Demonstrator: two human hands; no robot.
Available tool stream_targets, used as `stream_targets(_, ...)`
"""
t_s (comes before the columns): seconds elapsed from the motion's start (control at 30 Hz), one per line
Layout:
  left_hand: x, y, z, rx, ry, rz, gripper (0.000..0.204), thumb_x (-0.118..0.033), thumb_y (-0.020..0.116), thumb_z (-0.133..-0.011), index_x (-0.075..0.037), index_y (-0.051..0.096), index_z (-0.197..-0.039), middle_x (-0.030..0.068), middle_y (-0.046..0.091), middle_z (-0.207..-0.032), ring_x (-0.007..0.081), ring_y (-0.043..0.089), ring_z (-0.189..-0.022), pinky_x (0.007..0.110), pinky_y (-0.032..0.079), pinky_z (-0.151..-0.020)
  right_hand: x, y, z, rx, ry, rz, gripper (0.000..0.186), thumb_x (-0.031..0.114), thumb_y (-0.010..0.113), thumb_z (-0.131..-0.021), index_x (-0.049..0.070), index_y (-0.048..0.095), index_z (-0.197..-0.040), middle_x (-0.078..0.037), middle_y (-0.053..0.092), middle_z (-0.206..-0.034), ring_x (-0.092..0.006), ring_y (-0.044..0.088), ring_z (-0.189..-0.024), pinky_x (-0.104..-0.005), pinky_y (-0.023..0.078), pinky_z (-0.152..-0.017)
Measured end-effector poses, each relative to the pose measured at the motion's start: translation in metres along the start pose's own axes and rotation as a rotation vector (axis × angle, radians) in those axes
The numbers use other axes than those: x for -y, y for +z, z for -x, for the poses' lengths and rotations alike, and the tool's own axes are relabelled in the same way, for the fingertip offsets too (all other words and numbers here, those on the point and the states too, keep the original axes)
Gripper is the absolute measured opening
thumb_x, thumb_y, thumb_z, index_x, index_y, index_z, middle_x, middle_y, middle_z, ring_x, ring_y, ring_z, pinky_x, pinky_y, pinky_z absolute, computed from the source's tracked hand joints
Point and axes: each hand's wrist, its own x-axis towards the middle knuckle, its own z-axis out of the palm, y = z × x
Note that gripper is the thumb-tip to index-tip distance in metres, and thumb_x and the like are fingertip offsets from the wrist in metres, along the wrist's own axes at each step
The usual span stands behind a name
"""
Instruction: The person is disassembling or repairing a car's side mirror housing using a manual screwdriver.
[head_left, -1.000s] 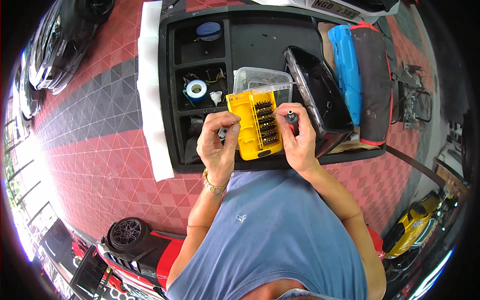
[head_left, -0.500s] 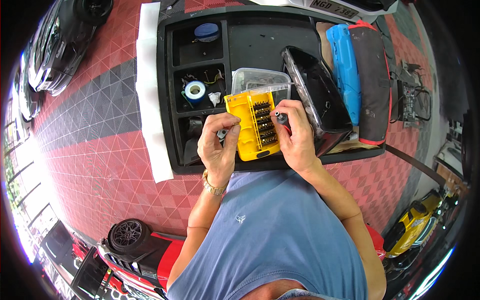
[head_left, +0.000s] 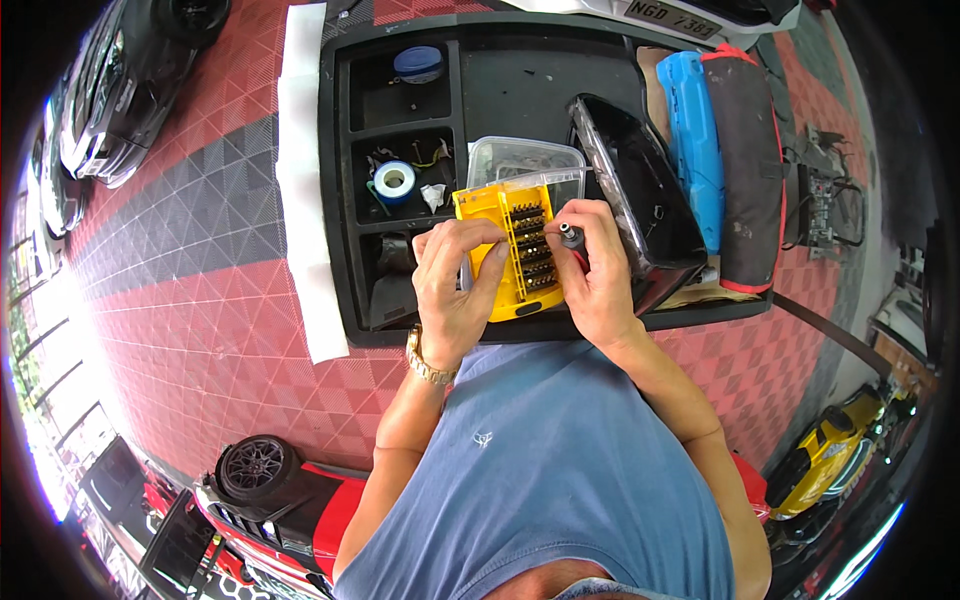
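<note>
The yellow bit case (head_left: 480, 205) is at your side of the big black tray (head_left: 540, 95), close to the tray's near edge. The tray's wide flat part stretches out beyond the case, past a clear plastic box (head_left: 525, 152) at its far end. To the right of the case there is less room, as a shiny black bin (head_left: 655, 200) stands near your right hand (head_left: 597, 268).

That hand is wrapped around the bit driver (head_left: 571, 237), by the case's right edge, with its tip facing up at you. The case's long side runs away from you, its near end a bit to the right. Your left hand (head_left: 450, 278) is over the case's left part, thumb and finger close together; I cannot tell if they pinch something small.

The case is smooth plastic with rows of tiny metal bits (head_left: 531, 250). The bit driver has a round silver tip
</note>
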Motion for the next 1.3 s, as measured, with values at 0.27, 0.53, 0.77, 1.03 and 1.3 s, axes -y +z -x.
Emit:
stream_targets(0.27, -0.005, 0.001, -0.005, 0.103, 0.019, -0.204, 0.018, -0.004, 0.073, -0.080, -0.013, 0.069, -0.095, 0.0006, 0.063, -0.098, 0.0200, 0.057, -0.093, 0.036, 0.035, -0.085, 0.000, -0.001, 0.012, -0.013, 0.010, -0.050, 0.032, -0.013, 0.059, -0.085, 0.001, 0.052, -0.112, -0.016, 0.053, -0.109, -0.0343, 0.059, -0.096, -0.0347, 0.049, -0.084)
stream_targets(0.53, -0.010, 0.006, -0.002, 0.143, -0.022, -0.303, 0.016, -0.009, 0.074, -0.080, -0.014, 0.072, -0.095, 0.0022, 0.054, -0.101, 0.0226, 0.049, -0.098, 0.039, 0.031, -0.088, -0.004, -0.003, 0.014, -0.013, 0.040, -0.121, 0.035, -0.013, 0.058, -0.085, 0.002, 0.050, -0.116, -0.014, 0.054, -0.108, -0.0312, 0.059, -0.098, -0.0330, 0.049, -0.086)
stream_targets(0.77, -0.013, 0.006, -0.003, 0.143, -0.047, -0.338, 0.015, -0.009, 0.074, -0.080, -0.013, 0.072, -0.094, 0.0048, 0.052, -0.102, 0.0248, 0.047, -0.100, 0.040, 0.031, -0.088, -0.004, -0.003, 0.012, -0.016, 0.023, -0.137, 0.034, -0.013, 0.058, -0.086, 0.002, 0.051, -0.115, -0.015, 0.054, -0.107, -0.0308, 0.059, -0.098, -0.0324, 0.048, -0.086)
stream_targets(1.03, -0.022, 0.007, -0.012, 0.196, 0.015, -0.417, 0.012, -0.008, 0.070, -0.082, -0.010, 0.070, -0.095, 0.0059, 0.053, -0.104, 0.0279, 0.047, -0.103, 0.041, 0.033, -0.087, -0.002, -0.001, 0.009, -0.021, -0.016, -0.122, 0.031, -0.012, 0.059, -0.087, 0.001, 0.051, -0.114, -0.015, 0.053, -0.103, -0.0323, 0.058, -0.094, -0.0337, 0.049, -0.084)
stream_targets(1.3, -0.024, 0.001, -0.016, 0.306, 0.033, -0.380, 0.014, -0.008, 0.071, -0.081, -0.009, 0.070, -0.095, 0.0066, 0.052, -0.102, 0.0260, 0.048, -0.102, 0.040, 0.034, -0.087, 0.001, -0.002, 0.010, -0.007, 0.011, -0.140, 0.030, -0.011, 0.059, -0.088, 0.001, 0.051, -0.114, -0.015, 0.053, -0.103, -0.0312, 0.059, -0.095, -0.0330, 0.049, -0.085)
